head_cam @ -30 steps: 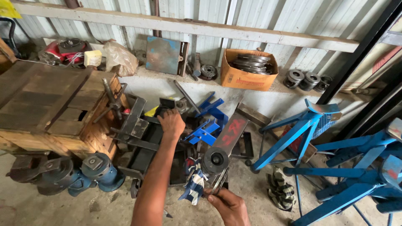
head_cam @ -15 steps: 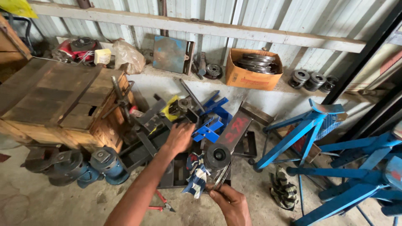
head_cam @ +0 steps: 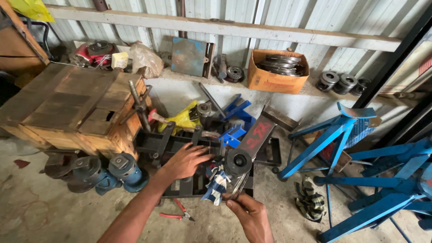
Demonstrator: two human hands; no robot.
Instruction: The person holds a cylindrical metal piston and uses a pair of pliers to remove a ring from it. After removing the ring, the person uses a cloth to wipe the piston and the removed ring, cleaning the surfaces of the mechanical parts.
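Black pulley [head_cam: 238, 162]: 1, w/ left hand [head_cam: 186, 161] spread flat beside it, right hand [head_cam: 252, 216] below pinching 1 belt [head_cam: 238, 184].

There is one view only, from a camera worn on the person's head. It looks steeply down and forward over a workshop floor toward a corrugated metal wall [head_cam: 279, 18] that runs across the top of the frame. The person's own arms enter from the bottom edge, the left hand [head_cam: 186, 161] and right hand [head_cam: 249, 216] close beneath the lens. A wooden crate [head_cam: 67, 108] fills the left side, blue steel stands [head_cam: 333, 139] the right, both farther off.
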